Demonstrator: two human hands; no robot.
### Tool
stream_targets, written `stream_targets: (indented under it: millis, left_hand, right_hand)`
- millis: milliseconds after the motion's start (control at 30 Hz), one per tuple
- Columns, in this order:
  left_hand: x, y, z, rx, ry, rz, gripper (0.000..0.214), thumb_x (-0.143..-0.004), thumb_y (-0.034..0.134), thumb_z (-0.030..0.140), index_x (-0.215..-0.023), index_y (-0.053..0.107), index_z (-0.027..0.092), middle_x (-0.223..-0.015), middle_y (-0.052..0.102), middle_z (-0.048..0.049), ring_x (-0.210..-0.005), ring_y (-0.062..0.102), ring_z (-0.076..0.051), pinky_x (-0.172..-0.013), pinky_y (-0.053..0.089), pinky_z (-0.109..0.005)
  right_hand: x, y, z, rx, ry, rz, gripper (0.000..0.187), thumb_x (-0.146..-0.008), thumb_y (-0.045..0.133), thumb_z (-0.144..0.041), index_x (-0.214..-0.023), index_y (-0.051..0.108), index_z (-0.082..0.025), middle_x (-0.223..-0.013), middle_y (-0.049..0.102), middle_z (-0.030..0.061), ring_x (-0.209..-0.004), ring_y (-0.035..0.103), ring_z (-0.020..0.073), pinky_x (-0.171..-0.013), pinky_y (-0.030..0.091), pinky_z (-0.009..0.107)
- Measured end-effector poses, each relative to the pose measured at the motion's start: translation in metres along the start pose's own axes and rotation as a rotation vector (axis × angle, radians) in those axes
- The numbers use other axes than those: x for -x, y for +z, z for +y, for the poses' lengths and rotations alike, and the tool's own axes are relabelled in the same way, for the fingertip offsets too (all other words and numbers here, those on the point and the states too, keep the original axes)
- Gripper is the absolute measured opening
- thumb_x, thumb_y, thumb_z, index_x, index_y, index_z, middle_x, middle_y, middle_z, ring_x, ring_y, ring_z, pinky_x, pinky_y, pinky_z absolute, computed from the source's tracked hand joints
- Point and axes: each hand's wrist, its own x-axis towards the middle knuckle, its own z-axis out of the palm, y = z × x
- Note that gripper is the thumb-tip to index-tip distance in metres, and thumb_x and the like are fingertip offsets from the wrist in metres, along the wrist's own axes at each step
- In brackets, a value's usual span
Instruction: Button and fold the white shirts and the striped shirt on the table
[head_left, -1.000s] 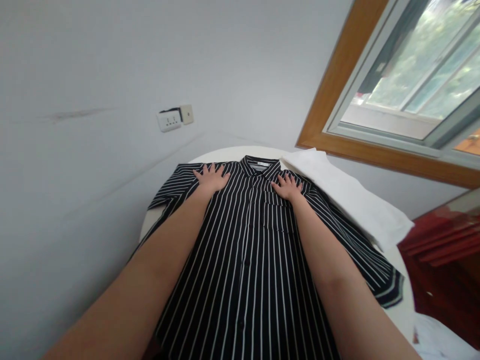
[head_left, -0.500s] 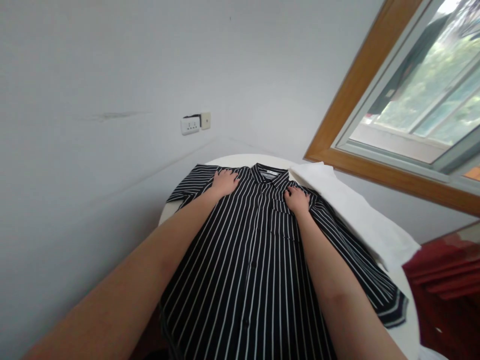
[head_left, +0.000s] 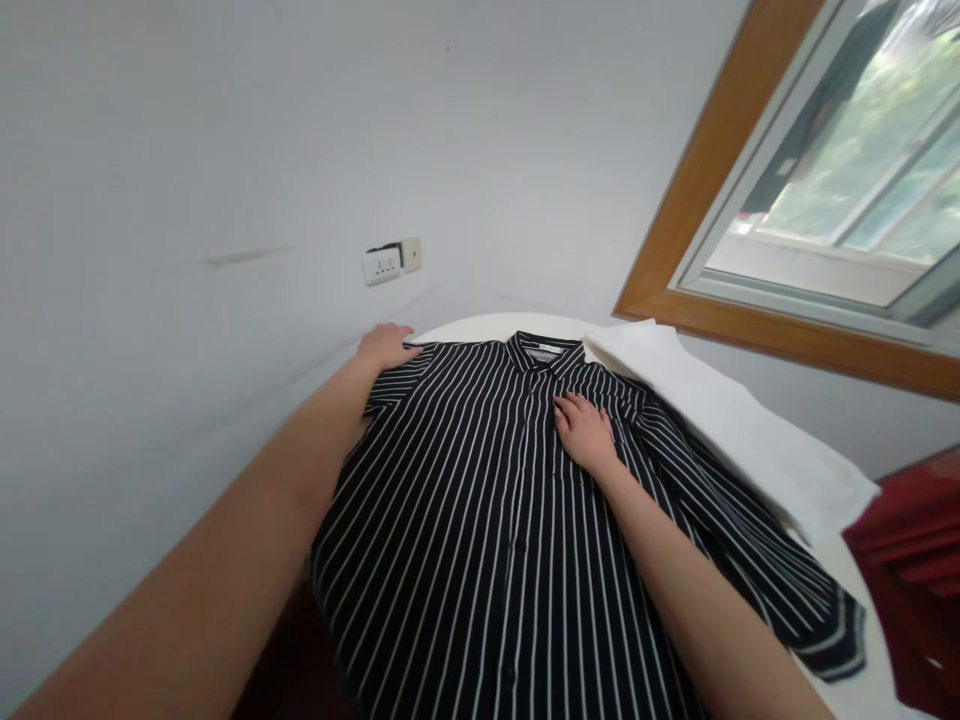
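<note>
A black shirt with white stripes (head_left: 465, 480) lies front side up across a round white table (head_left: 480, 326), its collar at the far edge. My left hand (head_left: 386, 346) is over the sleeve on the left, near the table's rim, fingers stretched out and pointing right. On the chest, by the pocket, my right hand (head_left: 585, 432) rests flat with its fingers spread. The sleeve on the right stretches toward the near right, its cuff at the table's edge. My left forearm hides part of the left sleeve.
A folded white cloth (head_left: 735, 430) lies along the right side of the table, beside the shirt. Behind stands a pale wall with a socket (head_left: 382, 265). A wood-framed window (head_left: 697, 150) is at the right, and red fabric (head_left: 911, 550) is at the lower right.
My left hand has moved left from the shirt's shoulder to the sleeve. My right hand has slid slightly down the chest toward me. The view has shifted a little.
</note>
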Motion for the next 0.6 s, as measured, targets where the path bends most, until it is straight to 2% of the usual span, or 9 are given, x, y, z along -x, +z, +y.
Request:
stream_targets:
  millis: [67, 133, 267, 333, 500, 600]
  left_hand:
    - [-0.007, 0.001, -0.009, 0.018, -0.025, -0.114, 0.075, -0.076, 0.041, 0.073, -0.122, 0.06, 0.017, -0.12, 0.062, -0.017, -0.11, 0.056, -0.034, -0.089, 0.044, -0.038]
    - [-0.009, 0.004, -0.018, 0.034, -0.043, -0.171, 0.077, -0.075, 0.036, 0.078, -0.109, 0.065, 0.015, -0.108, 0.066, -0.0165, -0.102, 0.06, -0.032, -0.084, 0.045, -0.036]
    - [-0.003, 0.01, -0.029, 0.022, -0.02, -0.057, 0.064, -0.077, 0.035, 0.073, -0.086, 0.066, 0.017, -0.091, 0.067, -0.0138, -0.097, 0.06, -0.03, -0.083, 0.044, -0.035]
    - [0.002, 0.01, -0.031, 0.101, -0.006, -0.009, 0.057, -0.078, 0.036, 0.068, -0.077, 0.064, 0.018, -0.086, 0.066, -0.0113, -0.094, 0.059, -0.027, -0.082, 0.044, -0.034]
    - [0.009, -0.009, -0.032, 0.483, -0.129, 0.033, 0.057, -0.081, 0.032, 0.067, -0.085, 0.06, 0.018, -0.086, 0.066, -0.0048, -0.082, 0.058, -0.019, -0.07, 0.045, -0.027]
    - [0.007, -0.025, -0.033, 0.388, -0.075, -0.009, 0.058, -0.077, 0.039, 0.071, -0.089, 0.061, 0.018, -0.09, 0.067, -0.0049, -0.083, 0.059, -0.02, -0.072, 0.045, -0.027]
  right_hand:
    - [-0.001, 0.004, 0.001, -0.003, 0.011, 0.012, 0.042, -0.1, 0.029, -0.036, -0.135, 0.051, -0.028, -0.145, 0.045, 0.0045, -0.137, 0.035, 0.0227, -0.112, 0.023, 0.054]
    - [-0.002, 0.005, 0.002, 0.004, 0.014, 0.031, 0.042, -0.1, 0.029, -0.035, -0.135, 0.05, -0.027, -0.146, 0.044, 0.0045, -0.137, 0.034, 0.0229, -0.112, 0.023, 0.053]
    - [-0.003, 0.005, 0.0, 0.015, 0.016, 0.035, 0.043, -0.099, 0.03, -0.034, -0.136, 0.05, -0.027, -0.146, 0.044, 0.0043, -0.137, 0.033, 0.023, -0.113, 0.022, 0.05]
    - [-0.002, 0.005, 0.0, 0.015, 0.015, 0.041, 0.043, -0.099, 0.029, -0.034, -0.135, 0.051, -0.027, -0.146, 0.044, 0.0043, -0.137, 0.034, 0.023, -0.112, 0.022, 0.05]
    - [-0.001, 0.008, 0.001, 0.006, 0.023, 0.05, 0.044, -0.099, 0.028, -0.034, -0.135, 0.051, -0.026, -0.146, 0.044, 0.0053, -0.137, 0.034, 0.0237, -0.112, 0.022, 0.051]
    - [-0.002, 0.008, 0.001, -0.002, 0.023, 0.056, 0.044, -0.099, 0.029, -0.034, -0.136, 0.051, -0.026, -0.146, 0.044, 0.0057, -0.137, 0.034, 0.024, -0.112, 0.021, 0.051]
